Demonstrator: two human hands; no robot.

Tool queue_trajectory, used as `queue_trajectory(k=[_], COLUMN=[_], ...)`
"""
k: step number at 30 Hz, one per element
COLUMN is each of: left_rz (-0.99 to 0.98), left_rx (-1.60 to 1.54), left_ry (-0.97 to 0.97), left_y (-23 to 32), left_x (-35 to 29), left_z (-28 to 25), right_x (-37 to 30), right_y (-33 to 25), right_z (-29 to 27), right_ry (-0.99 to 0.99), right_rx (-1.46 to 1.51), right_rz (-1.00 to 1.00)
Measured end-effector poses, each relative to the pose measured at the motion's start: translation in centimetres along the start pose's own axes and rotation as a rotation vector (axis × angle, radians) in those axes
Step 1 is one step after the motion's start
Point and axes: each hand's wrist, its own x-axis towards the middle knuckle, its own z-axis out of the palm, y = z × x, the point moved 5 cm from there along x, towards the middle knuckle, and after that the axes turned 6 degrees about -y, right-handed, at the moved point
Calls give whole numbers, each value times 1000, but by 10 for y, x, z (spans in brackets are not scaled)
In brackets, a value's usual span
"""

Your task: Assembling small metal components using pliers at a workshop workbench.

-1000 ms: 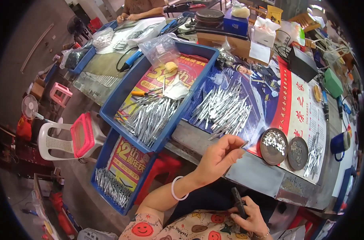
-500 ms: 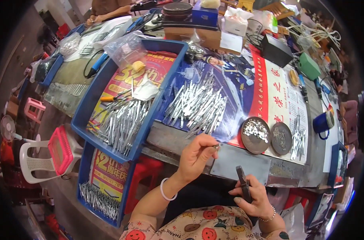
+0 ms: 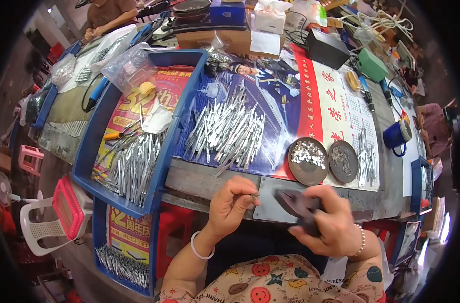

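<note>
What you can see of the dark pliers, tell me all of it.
The pliers are dark, nearly black, with a thick head that looks like metal. The right hand wraps around the handles and hides much of them. The head points left and away from the person, toward the left hand, with a visible gap before the small metallic piece in its fingertips. In the picture, the head overlaps a grey plate. How far the jaws are open is unclear.

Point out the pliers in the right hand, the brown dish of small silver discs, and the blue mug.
Pliers point(image 3: 300, 206): head view, on the dark metal body.
Brown dish point(image 3: 307, 177): head view, on its bare lower inside.
Blue mug point(image 3: 393, 136): head view, on its outer side wall.
</note>
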Motion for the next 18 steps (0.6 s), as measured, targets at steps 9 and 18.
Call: queue_trajectory(k=[9,18], left_rz=[27,-55], left_rx=[48,-109], left_ry=[-57,90], left_y=[4,3], left_x=[5,-1], left_z=[-2,1], right_x=[10,-3], right_y=[-4,4], right_z=[-6,10], right_ry=[43,-173], right_rx=[-35,83], right_rz=[-66,92])
